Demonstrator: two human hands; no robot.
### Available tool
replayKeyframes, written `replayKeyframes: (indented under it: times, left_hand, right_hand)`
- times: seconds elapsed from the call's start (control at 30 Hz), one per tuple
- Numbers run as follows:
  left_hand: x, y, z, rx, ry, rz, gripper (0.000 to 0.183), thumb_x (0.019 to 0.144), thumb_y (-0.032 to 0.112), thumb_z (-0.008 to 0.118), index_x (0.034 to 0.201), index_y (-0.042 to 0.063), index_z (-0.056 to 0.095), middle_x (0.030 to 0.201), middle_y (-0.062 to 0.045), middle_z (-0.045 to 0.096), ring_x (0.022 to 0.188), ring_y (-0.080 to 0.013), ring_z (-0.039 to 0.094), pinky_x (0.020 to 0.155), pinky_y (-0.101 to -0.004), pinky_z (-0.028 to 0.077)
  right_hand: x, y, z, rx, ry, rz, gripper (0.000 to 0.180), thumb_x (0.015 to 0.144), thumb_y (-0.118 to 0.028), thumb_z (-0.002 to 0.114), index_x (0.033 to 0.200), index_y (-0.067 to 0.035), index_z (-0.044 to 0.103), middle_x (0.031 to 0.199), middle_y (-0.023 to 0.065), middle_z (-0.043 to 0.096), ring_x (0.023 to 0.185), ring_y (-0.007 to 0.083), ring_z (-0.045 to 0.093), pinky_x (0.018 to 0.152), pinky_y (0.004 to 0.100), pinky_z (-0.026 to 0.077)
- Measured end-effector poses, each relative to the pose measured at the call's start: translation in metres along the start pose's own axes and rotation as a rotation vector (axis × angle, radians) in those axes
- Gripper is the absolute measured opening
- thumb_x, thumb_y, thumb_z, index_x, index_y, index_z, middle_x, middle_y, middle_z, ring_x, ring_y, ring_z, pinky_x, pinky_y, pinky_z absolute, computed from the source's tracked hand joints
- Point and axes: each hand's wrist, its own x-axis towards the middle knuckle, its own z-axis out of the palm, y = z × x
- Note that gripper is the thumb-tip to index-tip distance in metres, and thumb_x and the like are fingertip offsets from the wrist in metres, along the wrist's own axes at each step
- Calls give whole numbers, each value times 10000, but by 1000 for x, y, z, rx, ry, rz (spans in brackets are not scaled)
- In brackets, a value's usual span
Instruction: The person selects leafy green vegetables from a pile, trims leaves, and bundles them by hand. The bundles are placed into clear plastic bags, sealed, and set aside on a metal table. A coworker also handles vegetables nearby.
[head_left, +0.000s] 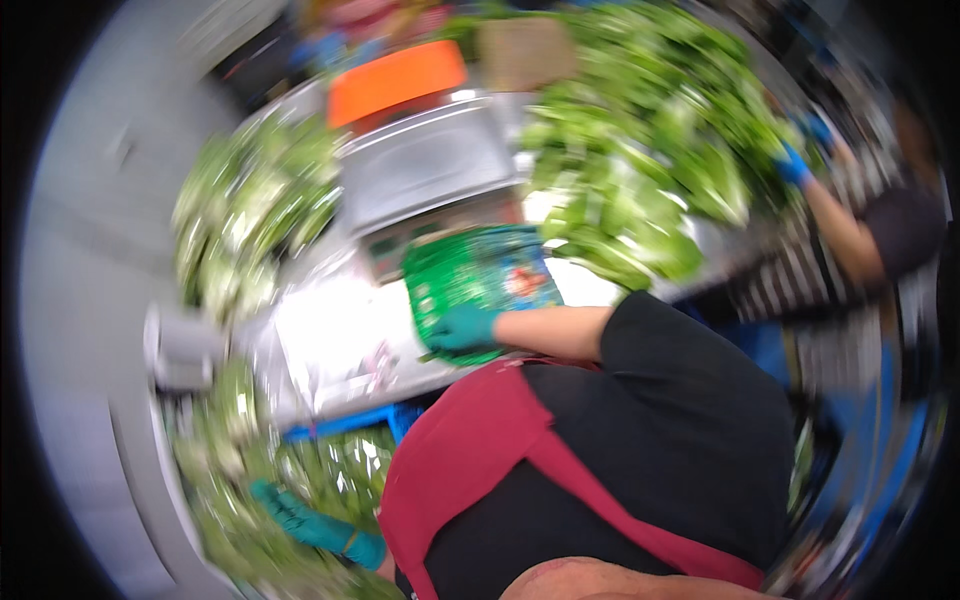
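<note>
A green printed plastic bag (480, 262) lies on the metal table before a weighing scale with a steel pan (431, 165). My right hand (463, 330), in a teal glove, rests on the bag's near edge; blur hides whether its fingers grip it. Down at the lower left, my left hand (281, 506), also in a teal glove, reaches over wrapped leafy greens (232, 525). Whether its fingers touch or hold any of them cannot be told.
Leafy greens (637, 172) are heaped at the right, beside a co-worker's blue-gloved hand (793, 163). More bundled greens (255, 210) lie at the left. An orange container (397, 82) stands behind the scale. A blue crate's edge (341, 424) shows below the table; a grey bin (180, 349) is at left.
</note>
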Motion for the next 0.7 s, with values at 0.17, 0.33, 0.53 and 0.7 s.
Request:
replayKeyframes:
  times: [0.17,0.33,0.53,0.7]
  left_hand:
    - [-31,-5,203,49,-1090,63,475,947,180,540,1395,62,434,1422,-95,456,1280,-211,435,1039,-360,351]
    - [-103,-41,307,124,-1486,60,570,886,224,638,1391,59,431,1397,-181,433,1263,-310,436,1039,-402,362]
    - [-119,-67,317,397,-1533,428,668,774,202,729,1368,54,461,1290,-227,446,1137,-379,482,927,-422,457]
    - [-117,-63,316,445,-1509,39,611,775,163,712,1331,29,497,1325,-248,435,1181,-391,475,963,-435,442]
  right_hand:
    - [-47,46,-56,200,573,-273,318,880,-328,626,1128,-134,664,1057,90,678,892,221,641,835,340,491]
    - [-227,171,-154,-97,1417,323,487,798,-248,686,1238,-84,558,1154,170,608,1053,334,577,914,384,468]
    - [-381,260,-204,-642,1048,1199,1145,648,-435,750,1482,19,111,1548,215,91,1430,394,95,1151,483,127]
    - [-393,334,-266,-342,976,1366,1475,444,-595,848,1508,-125,-59,1546,253,16,1434,405,50,1108,599,133]
